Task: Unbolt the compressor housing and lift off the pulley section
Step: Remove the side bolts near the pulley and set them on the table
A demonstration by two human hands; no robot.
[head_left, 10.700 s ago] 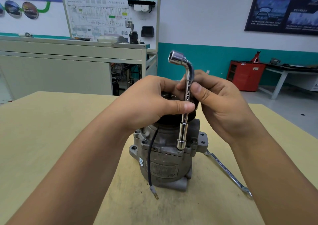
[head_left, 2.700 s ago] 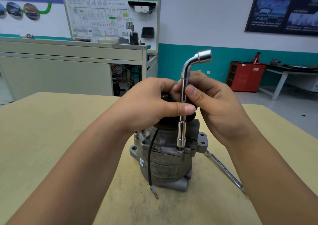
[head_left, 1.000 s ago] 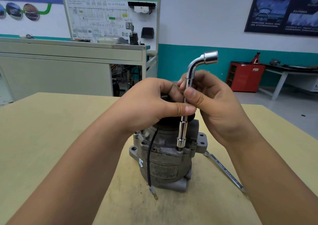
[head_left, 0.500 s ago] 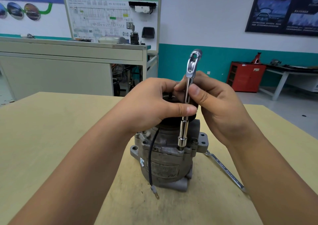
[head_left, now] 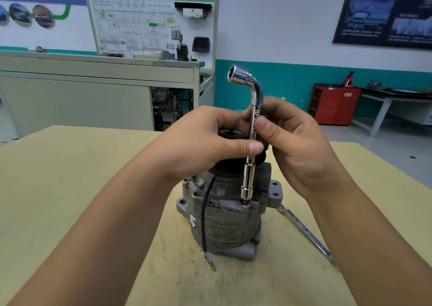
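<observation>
A grey metal compressor (head_left: 224,226) stands upright on the wooden table (head_left: 70,188), its dark pulley (head_left: 230,134) on top, mostly hidden by my hands. A chrome L-shaped socket wrench (head_left: 251,137) stands vertical with its lower socket on a bolt at the housing flange. My left hand (head_left: 205,142) wraps over the pulley, its thumb pressed against the wrench shaft. My right hand (head_left: 297,146) pinches the shaft between thumb and fingers. The wrench's bent upper end points left. A black wire (head_left: 205,221) hangs down the housing front.
A flat combination spanner (head_left: 306,231) lies on the table right of the compressor. Behind the table are a grey workbench (head_left: 93,90) with a wiring display board, a red cabinet (head_left: 332,106) and a white table at the right.
The wrench has turned about its shaft: its bent upper end pointed right a second ago, faced me half a second ago, and points left now. Both hands keep their places.
</observation>
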